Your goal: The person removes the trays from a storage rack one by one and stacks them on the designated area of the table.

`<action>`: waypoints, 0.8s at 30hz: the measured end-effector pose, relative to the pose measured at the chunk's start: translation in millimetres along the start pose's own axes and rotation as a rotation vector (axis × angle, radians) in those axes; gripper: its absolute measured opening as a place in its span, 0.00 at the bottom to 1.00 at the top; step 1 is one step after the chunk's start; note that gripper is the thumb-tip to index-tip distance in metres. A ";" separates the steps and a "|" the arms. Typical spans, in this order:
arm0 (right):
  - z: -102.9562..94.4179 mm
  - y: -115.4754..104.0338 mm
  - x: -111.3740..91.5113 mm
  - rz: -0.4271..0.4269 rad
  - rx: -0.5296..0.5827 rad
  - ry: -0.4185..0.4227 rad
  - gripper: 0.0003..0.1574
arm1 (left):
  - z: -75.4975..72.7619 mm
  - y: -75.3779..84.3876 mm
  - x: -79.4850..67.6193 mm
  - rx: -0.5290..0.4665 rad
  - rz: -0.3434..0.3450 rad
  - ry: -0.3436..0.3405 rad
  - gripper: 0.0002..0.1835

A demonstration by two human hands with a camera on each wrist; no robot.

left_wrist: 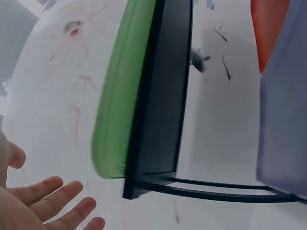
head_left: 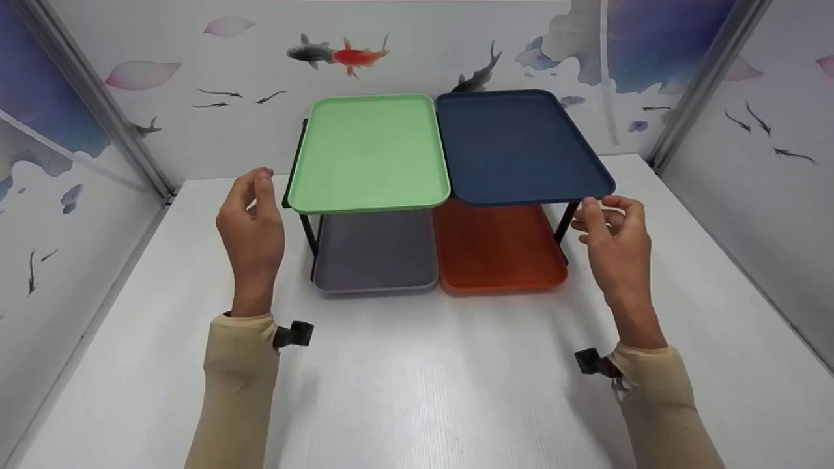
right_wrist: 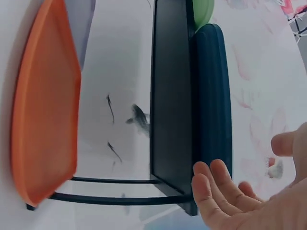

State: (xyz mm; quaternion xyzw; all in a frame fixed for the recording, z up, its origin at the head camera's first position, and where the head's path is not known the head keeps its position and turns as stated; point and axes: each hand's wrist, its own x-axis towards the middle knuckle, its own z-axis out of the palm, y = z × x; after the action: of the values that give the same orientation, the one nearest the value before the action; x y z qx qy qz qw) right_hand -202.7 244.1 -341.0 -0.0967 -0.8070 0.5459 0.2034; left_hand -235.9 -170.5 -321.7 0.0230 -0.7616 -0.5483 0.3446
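A black two-level rack (left_wrist: 160, 96) carries a light green tray (head_left: 370, 153) and a navy blue tray (head_left: 521, 146) side by side on its upper level. Below them lie a grey tray (head_left: 378, 251) and an orange tray (head_left: 498, 251). My left hand (head_left: 253, 228) is raised to the left of the green tray, apart from it and holding nothing. Close to the navy tray's front right corner is my right hand (head_left: 619, 247), its thumb apart from the fingers; whether the fingertips touch the tray or rack, I cannot tell.
The rack stands toward the back of a white table (head_left: 404, 391). White panels printed with fish and petals enclose the back and both sides, with metal posts (head_left: 704, 85) at the corners. Each sleeve cuff has a small black camera (head_left: 300, 333) strapped on.
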 end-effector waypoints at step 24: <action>37.4 -5.2 7.9 0.210 0.627 -0.145 0.44 | 21.4 -50.8 15.0 -0.333 -0.433 -0.267 0.27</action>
State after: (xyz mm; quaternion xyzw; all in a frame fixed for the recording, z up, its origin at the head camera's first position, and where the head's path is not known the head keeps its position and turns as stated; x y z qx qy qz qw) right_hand -225.7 213.6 -346.4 -0.0729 -0.5979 0.7909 0.1082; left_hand -276.5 -179.3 -360.9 0.0559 -0.6771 -0.7246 0.1155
